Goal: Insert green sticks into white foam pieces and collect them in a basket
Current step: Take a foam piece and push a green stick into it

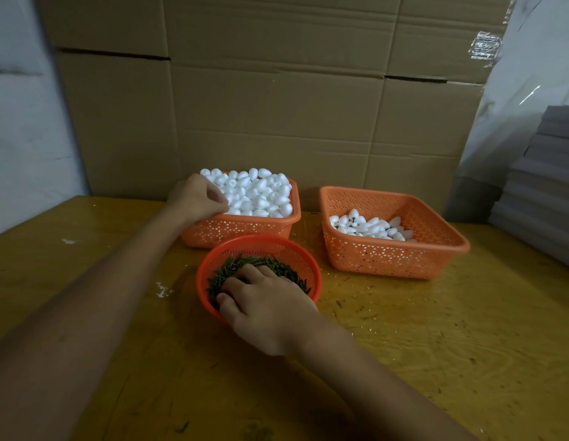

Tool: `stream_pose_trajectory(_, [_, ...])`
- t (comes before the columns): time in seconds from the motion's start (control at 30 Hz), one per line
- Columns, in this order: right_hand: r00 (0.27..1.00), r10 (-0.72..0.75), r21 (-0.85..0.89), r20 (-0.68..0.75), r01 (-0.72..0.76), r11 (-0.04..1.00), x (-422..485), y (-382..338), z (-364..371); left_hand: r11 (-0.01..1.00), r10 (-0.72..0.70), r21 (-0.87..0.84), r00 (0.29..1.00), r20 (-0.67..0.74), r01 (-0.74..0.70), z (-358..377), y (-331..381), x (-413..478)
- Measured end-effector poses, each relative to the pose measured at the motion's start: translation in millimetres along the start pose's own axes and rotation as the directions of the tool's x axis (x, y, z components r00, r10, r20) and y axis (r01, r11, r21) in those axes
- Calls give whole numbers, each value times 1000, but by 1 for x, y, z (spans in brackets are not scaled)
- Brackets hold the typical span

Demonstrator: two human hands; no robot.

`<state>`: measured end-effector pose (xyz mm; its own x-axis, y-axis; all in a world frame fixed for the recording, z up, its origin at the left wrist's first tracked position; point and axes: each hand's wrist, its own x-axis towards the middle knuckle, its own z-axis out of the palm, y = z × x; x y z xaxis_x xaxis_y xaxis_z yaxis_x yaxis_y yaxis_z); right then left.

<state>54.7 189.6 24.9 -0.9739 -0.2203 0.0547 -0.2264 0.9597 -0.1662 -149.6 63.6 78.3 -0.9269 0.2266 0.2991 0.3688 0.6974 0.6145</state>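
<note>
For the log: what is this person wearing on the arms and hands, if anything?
Nothing shows. The left forearm and right forearm are bare to the frame edge, with no sleeves in view. The left hand and right hand have no gloves, and no watch, ring, bracelet or marking is visible.

Left hand [194,198], right hand [270,313], forearms [124,281] seemingly bare

Fingers of right hand [267,308] buried among green sticks [235,270], left hand [197,198] hold unclear, grey stack [544,192] cut by right edge
</note>
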Motion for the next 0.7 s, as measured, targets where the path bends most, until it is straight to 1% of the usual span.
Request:
stream_pose_trajectory(0.13, [1000, -6, -1, 0, 6, 1000, 0, 0, 0, 967, 5, -255, 998, -65, -22, 0, -4, -3])
stream_pose_trajectory(0.2, [1000, -9, 15, -6, 10, 1000, -1, 2, 0, 913, 24, -401, 992, -122, -71, -1, -6, -10])
stream_pose_trajectory(0.3, [1000, -18, 46, -14, 19, 999, 0, 4, 1, 822, 32, -552, 978, -206, -143, 0, -7, -28])
stream_pose_trajectory(0.37, [1000, -17, 101, -11, 18, 995, 3, 6, -1, 766, 8, -627, 977, -215, -144, 2, -9, -41])
stream_pose_trajectory(0.47, [999, -22, 251, -28, 28, 968, 8, 12, -6, 680, -26, -725, 984, -175, -111, 3, -19, -55])
stream_pose_trajectory(0.53, [998, -43, 312, -47, 55, 948, 11, 16, -8, 593, -49, -801, 990, -134, -79, 3, -24, -63])
stream_pose_trajectory(0.63, [996, -49, 369, -78, 75, 926, 12, 20, -9, 384, -85, -923, 993, -77, -38, 6, -23, -72])
stream_pose_trajectory(0.7, [995, -42, 428, -92, 78, 900, 13, 21, -9, 284, -86, -959, 995, -45, -19, 7, -21, -77])
